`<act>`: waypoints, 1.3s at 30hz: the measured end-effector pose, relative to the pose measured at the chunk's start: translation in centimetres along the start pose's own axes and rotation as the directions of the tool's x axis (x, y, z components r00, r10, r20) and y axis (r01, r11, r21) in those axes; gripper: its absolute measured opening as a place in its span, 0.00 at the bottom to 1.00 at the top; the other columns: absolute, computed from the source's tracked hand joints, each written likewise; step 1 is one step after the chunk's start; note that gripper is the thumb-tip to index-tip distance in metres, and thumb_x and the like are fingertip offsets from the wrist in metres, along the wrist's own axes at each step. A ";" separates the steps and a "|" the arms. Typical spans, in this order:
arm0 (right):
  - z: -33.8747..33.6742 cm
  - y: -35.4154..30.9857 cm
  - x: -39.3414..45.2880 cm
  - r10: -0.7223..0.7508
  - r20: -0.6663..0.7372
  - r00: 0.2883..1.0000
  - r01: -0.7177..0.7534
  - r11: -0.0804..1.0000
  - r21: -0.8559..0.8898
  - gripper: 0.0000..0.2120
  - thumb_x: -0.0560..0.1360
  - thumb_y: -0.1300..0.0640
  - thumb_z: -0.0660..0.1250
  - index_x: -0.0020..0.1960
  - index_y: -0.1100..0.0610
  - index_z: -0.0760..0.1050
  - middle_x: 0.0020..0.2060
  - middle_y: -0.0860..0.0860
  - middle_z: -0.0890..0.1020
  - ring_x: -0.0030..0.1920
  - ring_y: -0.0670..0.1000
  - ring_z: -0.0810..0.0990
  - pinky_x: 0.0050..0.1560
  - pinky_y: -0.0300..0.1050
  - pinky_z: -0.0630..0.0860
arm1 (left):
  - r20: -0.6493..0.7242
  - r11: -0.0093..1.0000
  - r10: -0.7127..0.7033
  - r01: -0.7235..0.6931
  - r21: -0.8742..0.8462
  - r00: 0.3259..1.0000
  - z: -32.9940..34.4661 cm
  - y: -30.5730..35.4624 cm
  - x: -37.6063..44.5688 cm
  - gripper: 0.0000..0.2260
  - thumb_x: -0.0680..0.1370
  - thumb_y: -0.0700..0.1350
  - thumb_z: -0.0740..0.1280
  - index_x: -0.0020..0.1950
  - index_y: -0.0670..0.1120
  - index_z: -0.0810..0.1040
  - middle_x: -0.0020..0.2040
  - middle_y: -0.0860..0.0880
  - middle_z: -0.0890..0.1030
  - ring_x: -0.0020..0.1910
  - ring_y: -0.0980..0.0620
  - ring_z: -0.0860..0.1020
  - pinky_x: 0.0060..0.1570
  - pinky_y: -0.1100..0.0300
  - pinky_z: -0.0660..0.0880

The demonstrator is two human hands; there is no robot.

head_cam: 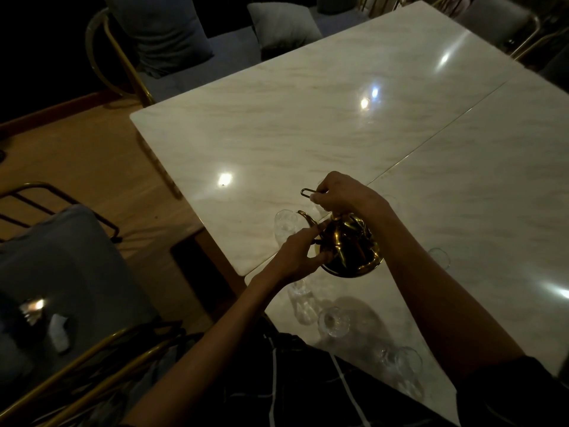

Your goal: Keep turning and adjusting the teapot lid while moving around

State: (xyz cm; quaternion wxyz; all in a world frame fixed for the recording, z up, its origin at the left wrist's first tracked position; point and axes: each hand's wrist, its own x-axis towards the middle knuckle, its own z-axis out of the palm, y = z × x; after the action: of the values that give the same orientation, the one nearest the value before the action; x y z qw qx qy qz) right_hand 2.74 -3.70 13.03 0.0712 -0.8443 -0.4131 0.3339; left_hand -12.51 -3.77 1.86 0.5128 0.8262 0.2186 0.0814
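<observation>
While the brass teapot [349, 246] sits low on the marble table [308, 124], close to the near-left corner where two tabletops meet at a seam, you have wide bare stone beyond it and to the right. Its spout points left toward a clear glass [284, 224] standing just beside it, itself not far from the table's left edge.

Your right hand [345, 194] is above the pot, fingers curled and pinched on a thin wire handle loop [308, 192] (the loop sticks out to the left of the thumb). Your left hand [300, 257] is against the pot's left flank: forefinger stretched along the base of the spout, thumb pressing the belly lower down, the other fingers loosely bent; I cannot tell whether they touch metal.

More glasses crowd the near side: one [300, 286] partly under your left wrist, one lying tipped [334, 322] toward you, another [406, 360] near the front edge, one [440, 257] to the right past your right forearm.

Gold-framed chairs [123, 57] with grey cushions stand off the far-left edge.
</observation>
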 end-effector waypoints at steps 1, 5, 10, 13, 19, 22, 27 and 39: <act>0.0 0.0 0.1 0.002 0.002 1.000 -0.002 1.000 0.000 0.15 0.79 0.54 0.65 0.56 0.64 0.82 0.46 0.59 0.85 0.47 0.57 0.85 0.43 0.46 0.79 | 0.002 1.000 0.000 0.000 -0.003 1.000 0.0 0.0 0.0 0.30 0.77 0.46 0.70 0.77 0.53 0.63 0.66 0.45 0.77 0.63 0.47 0.77 0.61 0.50 0.77; -0.2 -0.1 0.2 0.005 0.004 1.000 -0.005 1.000 -0.016 0.15 0.79 0.54 0.64 0.56 0.63 0.82 0.45 0.59 0.85 0.45 0.57 0.84 0.39 0.43 0.76 | 0.008 1.000 -0.010 0.010 0.003 1.000 0.0 -0.1 0.3 0.30 0.78 0.47 0.70 0.77 0.54 0.62 0.66 0.45 0.77 0.64 0.47 0.77 0.61 0.47 0.77; -0.1 0.0 0.3 -0.003 0.001 1.000 0.003 1.000 -0.025 0.15 0.79 0.54 0.65 0.56 0.63 0.82 0.44 0.59 0.85 0.39 0.53 0.82 0.33 0.40 0.74 | 0.006 1.000 -0.007 0.007 -0.008 1.000 0.0 -0.1 0.3 0.30 0.78 0.47 0.70 0.77 0.54 0.62 0.66 0.45 0.77 0.63 0.48 0.77 0.61 0.49 0.77; -0.2 0.0 0.4 -0.001 0.004 1.000 0.001 1.000 -0.023 0.15 0.79 0.54 0.64 0.57 0.63 0.82 0.45 0.59 0.85 0.40 0.53 0.81 0.34 0.40 0.74 | 0.003 1.000 0.000 0.000 -0.003 1.000 0.0 -0.2 0.4 0.30 0.78 0.46 0.69 0.77 0.54 0.62 0.66 0.45 0.77 0.63 0.48 0.77 0.61 0.49 0.77; -0.2 0.2 0.6 -0.001 0.002 1.000 0.001 1.000 -0.022 0.15 0.79 0.54 0.65 0.55 0.64 0.82 0.44 0.59 0.85 0.39 0.53 0.81 0.34 0.41 0.73 | -0.011 1.000 0.018 -0.019 -0.014 1.000 0.1 -0.2 0.6 0.29 0.78 0.45 0.70 0.76 0.52 0.64 0.65 0.44 0.78 0.63 0.47 0.77 0.61 0.51 0.77; -0.3 0.2 0.6 0.003 0.004 1.000 -0.003 1.000 -0.018 0.15 0.79 0.54 0.65 0.55 0.64 0.82 0.44 0.59 0.85 0.39 0.53 0.81 0.34 0.41 0.73 | -0.012 1.000 0.018 -0.018 -0.012 1.000 0.2 -0.2 0.7 0.28 0.78 0.45 0.70 0.76 0.51 0.64 0.65 0.44 0.78 0.62 0.47 0.77 0.60 0.52 0.77; -0.3 0.4 0.6 0.006 0.010 1.000 -0.006 1.000 -0.008 0.14 0.79 0.54 0.65 0.56 0.64 0.82 0.44 0.59 0.85 0.40 0.54 0.82 0.37 0.42 0.75 | -0.008 1.000 -0.004 0.004 -0.006 1.000 0.3 -0.1 0.7 0.29 0.78 0.47 0.70 0.77 0.54 0.63 0.64 0.46 0.78 0.62 0.49 0.77 0.60 0.49 0.77; -0.1 0.5 0.6 0.007 0.005 1.000 -0.007 1.000 0.016 0.15 0.79 0.53 0.65 0.56 0.63 0.82 0.45 0.58 0.85 0.45 0.56 0.84 0.39 0.43 0.76 | -0.001 1.000 -0.005 0.005 0.017 1.000 0.4 -0.3 0.7 0.31 0.78 0.47 0.70 0.78 0.55 0.60 0.65 0.45 0.78 0.63 0.48 0.77 0.60 0.49 0.77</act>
State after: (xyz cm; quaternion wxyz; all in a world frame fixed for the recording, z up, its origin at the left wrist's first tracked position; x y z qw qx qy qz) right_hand 3.41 -3.54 12.63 0.0759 -0.8442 -0.4077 0.3396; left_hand -11.79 -3.63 1.39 0.5056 0.8301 0.2216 0.0787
